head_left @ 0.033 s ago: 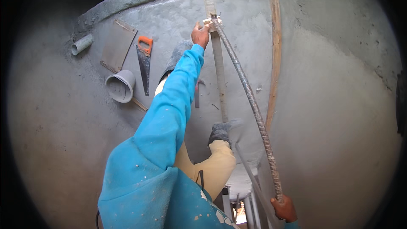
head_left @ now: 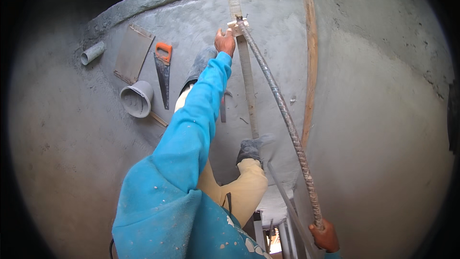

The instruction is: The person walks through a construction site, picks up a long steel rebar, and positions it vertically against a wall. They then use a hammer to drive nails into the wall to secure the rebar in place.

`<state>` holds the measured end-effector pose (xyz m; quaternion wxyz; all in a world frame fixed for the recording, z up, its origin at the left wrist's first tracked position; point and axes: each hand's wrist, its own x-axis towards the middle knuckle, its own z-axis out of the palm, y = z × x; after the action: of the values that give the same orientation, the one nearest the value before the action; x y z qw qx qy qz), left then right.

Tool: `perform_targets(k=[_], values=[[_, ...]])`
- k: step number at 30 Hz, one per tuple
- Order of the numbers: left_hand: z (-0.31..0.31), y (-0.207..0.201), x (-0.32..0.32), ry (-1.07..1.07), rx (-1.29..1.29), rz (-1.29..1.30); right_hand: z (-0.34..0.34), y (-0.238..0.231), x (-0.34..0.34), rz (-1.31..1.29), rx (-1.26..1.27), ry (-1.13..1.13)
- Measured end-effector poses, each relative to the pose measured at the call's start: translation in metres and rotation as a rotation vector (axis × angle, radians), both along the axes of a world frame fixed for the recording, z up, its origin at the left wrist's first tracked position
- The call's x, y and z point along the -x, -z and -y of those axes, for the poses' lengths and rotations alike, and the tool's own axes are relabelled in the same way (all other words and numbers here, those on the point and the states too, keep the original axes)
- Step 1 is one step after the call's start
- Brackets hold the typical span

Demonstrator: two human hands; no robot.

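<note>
My left hand (head_left: 224, 43) reaches forward, fingers apart, the fingertips against or very close to the left end of a small pale wooden block (head_left: 235, 29). This block sits across a long narrow wooden strip (head_left: 248, 84) on the grey floor. Down at the lower right, my right hand (head_left: 326, 236) is wrapped round the near end of a long ribbed steel bar (head_left: 286, 115). From there the bar slants up to the block, where its far end meets the wood. The exact contact there is too small to make out.
Left of my arm lie an orange-handled handsaw (head_left: 163, 74), a flat board (head_left: 134, 53), a grey bucket (head_left: 137, 99) on its side and a pipe piece (head_left: 93, 53). A hammer (head_left: 224, 105) lies between my legs. A long plank (head_left: 310, 62) runs right of the bar.
My right hand and the bar's near end have shifted slightly right. The bar's far end, the block and my left hand sit very slightly further left.
</note>
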<state>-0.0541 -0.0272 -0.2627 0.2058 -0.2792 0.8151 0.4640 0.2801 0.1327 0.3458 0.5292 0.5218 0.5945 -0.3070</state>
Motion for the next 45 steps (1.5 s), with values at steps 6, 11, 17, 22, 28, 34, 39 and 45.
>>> perform_targets(k=[6,11,17,22,28,34,39,45], values=[[-0.050,-0.130,-0.059,-0.367,-0.964,0.530,0.003,-0.041,0.053,-0.368,-0.068,-0.345],[-0.075,-0.166,-0.026,-0.611,-0.918,0.546,-0.024,-0.078,0.152,-0.021,0.027,-0.248],[-0.082,-0.159,-0.022,-0.606,-0.927,0.549,-0.024,-0.087,0.170,-0.020,-0.129,-0.414],[-0.072,-0.152,-0.036,-0.561,-0.827,0.621,0.006,-0.042,0.068,-0.198,-0.223,-0.439],[-0.071,-0.143,-0.065,-0.385,-0.581,0.526,0.054,0.039,-0.038,-0.320,-0.301,-0.412],[-0.065,-0.110,-0.081,-0.441,-0.754,0.502,0.037,0.082,-0.094,-0.297,-0.260,-0.284],[-0.064,-0.099,-0.093,-0.374,-0.744,0.498,0.048,0.165,-0.158,-0.255,-0.236,-0.226],[-0.064,-0.067,-0.120,-0.332,-0.703,0.373,0.068,0.309,-0.255,-0.373,-0.476,-0.253]])
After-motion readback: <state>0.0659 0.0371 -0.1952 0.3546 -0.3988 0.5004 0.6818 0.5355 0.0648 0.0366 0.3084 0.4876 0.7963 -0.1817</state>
